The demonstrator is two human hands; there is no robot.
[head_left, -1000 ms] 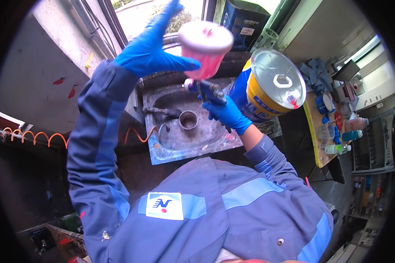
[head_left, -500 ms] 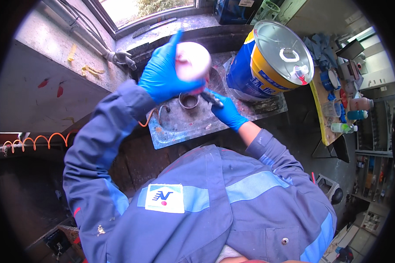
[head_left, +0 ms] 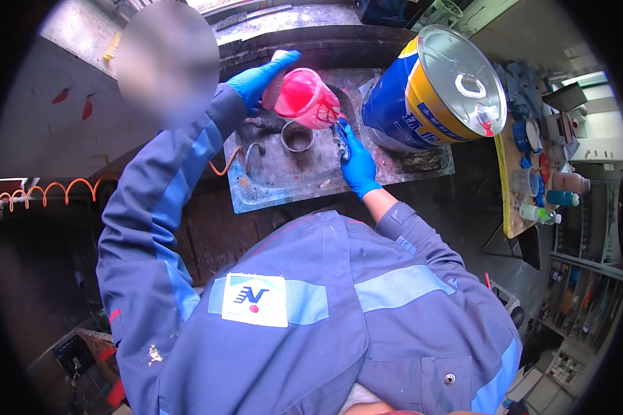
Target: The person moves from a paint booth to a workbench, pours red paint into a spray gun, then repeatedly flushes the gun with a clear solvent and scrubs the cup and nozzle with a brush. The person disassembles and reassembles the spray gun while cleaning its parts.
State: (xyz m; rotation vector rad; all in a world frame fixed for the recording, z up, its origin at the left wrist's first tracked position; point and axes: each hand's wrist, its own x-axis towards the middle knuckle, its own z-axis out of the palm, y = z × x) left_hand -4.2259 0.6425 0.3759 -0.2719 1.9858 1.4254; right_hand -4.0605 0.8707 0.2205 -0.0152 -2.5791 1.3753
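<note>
My left hand point(head_left: 259, 77), in a blue glove, grips a translucent plastic cup point(head_left: 304, 98) stained red inside. The cup is tilted, its mouth facing down and right, above a small round metal pot point(head_left: 298, 137). My right hand point(head_left: 358, 164), also gloved in blue, is closed on a dark slim tool point(head_left: 340, 137) whose upper end sits right at the cup's lower rim. Both hands are over a paint-smeared metal tray point(head_left: 284, 185). My blue work-suit sleeves and chest fill the lower half of the view.
A large blue and yellow drum point(head_left: 429, 90) with a silver lid stands on the tray just right of my right hand. A coiled orange hose point(head_left: 41, 194) hangs at the left. At the right, a yellow-edged board point(head_left: 509, 207) carries bottles and jars point(head_left: 543, 200).
My left hand has brought the cup down from above and tipped it, so its red inside now shows. My right hand with the tool has stayed close under it.
</note>
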